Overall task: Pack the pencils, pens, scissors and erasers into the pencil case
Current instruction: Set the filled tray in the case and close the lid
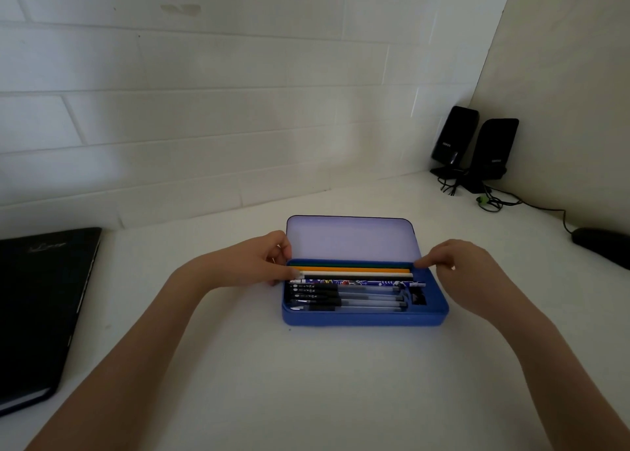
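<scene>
A blue pencil case (364, 317) lies open on the white desk, its pale lid (351, 239) tilted up at the back. Inside, along the back, lie several pencils (354, 272): green, orange, white and black, with a patterned one (361, 282) in front of them. Several clear pens with black grips (347, 299) fill the front. A small dark item (417, 297) sits in the right end; I cannot tell what it is. My left hand (259, 263) pinches the pencils' left ends. My right hand (456, 263) touches their right ends with its fingertips.
A black notebook (41, 307) lies at the left desk edge. Two black speakers (477, 147) with tangled cables stand in the back right corner. A dark mouse (600, 246) rests at the far right. A white brick wall runs behind the desk.
</scene>
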Available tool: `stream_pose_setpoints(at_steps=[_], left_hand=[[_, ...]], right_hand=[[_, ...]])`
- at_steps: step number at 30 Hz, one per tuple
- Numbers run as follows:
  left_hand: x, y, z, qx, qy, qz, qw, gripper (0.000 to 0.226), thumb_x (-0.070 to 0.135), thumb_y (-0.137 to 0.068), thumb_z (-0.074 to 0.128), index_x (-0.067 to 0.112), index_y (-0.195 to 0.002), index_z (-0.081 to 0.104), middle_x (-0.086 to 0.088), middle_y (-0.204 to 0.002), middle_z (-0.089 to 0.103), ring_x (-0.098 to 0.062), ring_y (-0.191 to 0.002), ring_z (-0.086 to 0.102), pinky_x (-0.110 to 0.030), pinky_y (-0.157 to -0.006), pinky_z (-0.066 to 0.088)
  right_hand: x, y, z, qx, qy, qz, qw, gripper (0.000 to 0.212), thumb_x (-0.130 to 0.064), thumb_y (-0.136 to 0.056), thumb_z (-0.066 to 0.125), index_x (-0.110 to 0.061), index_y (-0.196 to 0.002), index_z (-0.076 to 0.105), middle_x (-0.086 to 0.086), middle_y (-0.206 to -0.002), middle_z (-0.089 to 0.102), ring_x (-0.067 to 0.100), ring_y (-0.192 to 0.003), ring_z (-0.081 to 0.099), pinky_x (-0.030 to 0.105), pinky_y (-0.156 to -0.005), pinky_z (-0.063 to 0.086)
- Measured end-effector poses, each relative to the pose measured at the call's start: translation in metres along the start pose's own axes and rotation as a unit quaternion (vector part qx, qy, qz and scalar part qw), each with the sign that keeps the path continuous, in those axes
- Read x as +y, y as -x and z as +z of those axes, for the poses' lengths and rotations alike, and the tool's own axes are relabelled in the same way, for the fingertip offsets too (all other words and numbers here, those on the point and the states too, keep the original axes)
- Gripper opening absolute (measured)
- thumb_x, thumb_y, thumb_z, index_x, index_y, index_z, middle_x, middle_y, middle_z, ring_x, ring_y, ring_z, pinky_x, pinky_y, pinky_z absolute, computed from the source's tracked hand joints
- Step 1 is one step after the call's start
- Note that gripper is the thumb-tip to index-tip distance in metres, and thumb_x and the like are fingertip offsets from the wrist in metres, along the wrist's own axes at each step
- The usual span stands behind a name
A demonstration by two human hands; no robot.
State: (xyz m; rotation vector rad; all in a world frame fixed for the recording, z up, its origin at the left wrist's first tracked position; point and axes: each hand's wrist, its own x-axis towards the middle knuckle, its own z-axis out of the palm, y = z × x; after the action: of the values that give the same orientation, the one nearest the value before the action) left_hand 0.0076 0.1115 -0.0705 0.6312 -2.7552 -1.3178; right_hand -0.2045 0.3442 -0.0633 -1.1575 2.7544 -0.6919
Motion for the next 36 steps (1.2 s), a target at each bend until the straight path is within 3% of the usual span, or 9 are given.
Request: stream_pose_setpoints(at_steps=[3,6,12,16,22,27,31,34,36], left_hand=[[0.000,0.001,-0.001,-0.006,-0.005,0.000,1.000,0.025,0.031,-0.083,0.067,0.019,-0.091,0.046,0.002,-0.074,0.064,-0.011,-0.065,0.054,-0.029,-0.070,0.040],[-0.001,0.002,-0.003,-0.015,-0.001,-0.004,1.000,0.032,0.040,-0.079,0.067,0.020,-0.092,0.047,0.004,-0.074,0.065,-0.010,-0.066,0.055,-0.030,-0.072,0.041],[-0.006,0.000,-0.002,-0.015,0.014,-0.004,1.000,0.017,0.031,-0.089,0.060,0.020,-0.089,0.048,0.007,-0.071,0.065,-0.013,-0.068,0.057,-0.034,-0.079,0.044],[-0.002,0.002,-0.003,-0.023,0.009,-0.009,1.000,0.025,0.038,-0.085,0.063,0.019,-0.092,0.048,0.004,-0.075,0.065,-0.011,-0.068,0.055,-0.028,-0.076,0.042],[0.000,0.004,-0.003,-0.032,-0.014,-0.014,0.999,0.056,0.062,-0.059,0.069,0.025,-0.095,0.049,0.006,-0.080,0.065,-0.008,-0.070,0.057,-0.029,-0.074,0.045],[0.001,0.004,-0.003,-0.035,-0.006,-0.014,0.999,0.044,0.052,-0.071,0.071,0.022,-0.096,0.049,0.004,-0.081,0.065,-0.007,-0.067,0.055,-0.023,-0.070,0.042],[0.003,0.005,-0.003,-0.033,-0.018,-0.022,0.999,0.036,0.046,-0.079,0.066,0.021,-0.097,0.048,0.002,-0.081,0.065,-0.006,-0.066,0.053,-0.024,-0.072,0.041],[0.005,0.006,-0.004,-0.034,-0.013,-0.025,0.999,0.050,0.059,-0.068,0.068,0.023,-0.096,0.049,0.005,-0.079,0.065,-0.005,-0.067,0.055,-0.025,-0.073,0.041],[0.005,0.006,-0.004,-0.033,-0.013,-0.028,0.999,0.049,0.059,-0.068,0.068,0.023,-0.096,0.048,0.006,-0.077,0.064,-0.006,-0.067,0.055,-0.023,-0.071,0.041]], right_hand=[[0.005,0.001,-0.011,0.016,0.008,0.040,0.999,0.056,0.007,-0.078,0.034,-0.036,-0.060,0.065,0.006,-0.104,0.065,0.023,-0.079,0.060,0.040,-0.077,0.053],[0.005,0.002,-0.014,-0.008,0.025,0.065,0.998,0.061,0.009,-0.074,0.032,-0.038,-0.051,0.063,0.006,-0.100,0.067,0.022,-0.064,0.059,0.039,-0.067,0.053],[0.001,0.001,-0.010,-0.034,0.016,0.049,0.998,0.059,0.010,-0.075,0.032,-0.036,-0.054,0.062,0.010,-0.108,0.064,0.027,-0.087,0.061,0.039,-0.082,0.053],[-0.001,0.003,-0.010,-0.036,0.021,0.047,0.998,0.058,0.009,-0.076,0.031,-0.036,-0.055,0.061,0.009,-0.108,0.064,0.025,-0.074,0.059,0.037,-0.073,0.051],[-0.002,0.007,-0.011,0.019,-0.014,0.029,0.999,0.042,-0.003,-0.085,0.039,-0.033,-0.072,0.065,-0.003,-0.079,0.059,0.017,-0.056,0.052,0.032,-0.060,0.045],[-0.004,0.009,-0.012,0.026,-0.039,-0.012,0.999,0.034,-0.016,-0.088,0.048,-0.044,-0.071,0.055,-0.014,-0.086,0.059,0.013,-0.082,0.057,0.033,-0.072,0.046],[-0.016,0.018,-0.020,-0.014,-0.084,-0.088,0.992,0.013,-0.027,-0.078,0.070,-0.030,-0.069,0.061,-0.006,-0.081,0.063,0.009,-0.072,0.054,0.021,-0.060,0.039],[-0.026,0.023,-0.018,-0.084,-0.073,-0.119,0.987,0.015,-0.028,-0.073,0.075,-0.022,-0.067,0.062,0.000,-0.077,0.065,0.014,-0.069,0.055,0.019,-0.059,0.041],[-0.026,0.023,-0.016,-0.081,-0.058,-0.114,0.988,0.017,-0.028,-0.074,0.074,-0.018,-0.069,0.062,0.000,-0.075,0.064,0.011,-0.066,0.053,0.017,-0.058,0.040]])
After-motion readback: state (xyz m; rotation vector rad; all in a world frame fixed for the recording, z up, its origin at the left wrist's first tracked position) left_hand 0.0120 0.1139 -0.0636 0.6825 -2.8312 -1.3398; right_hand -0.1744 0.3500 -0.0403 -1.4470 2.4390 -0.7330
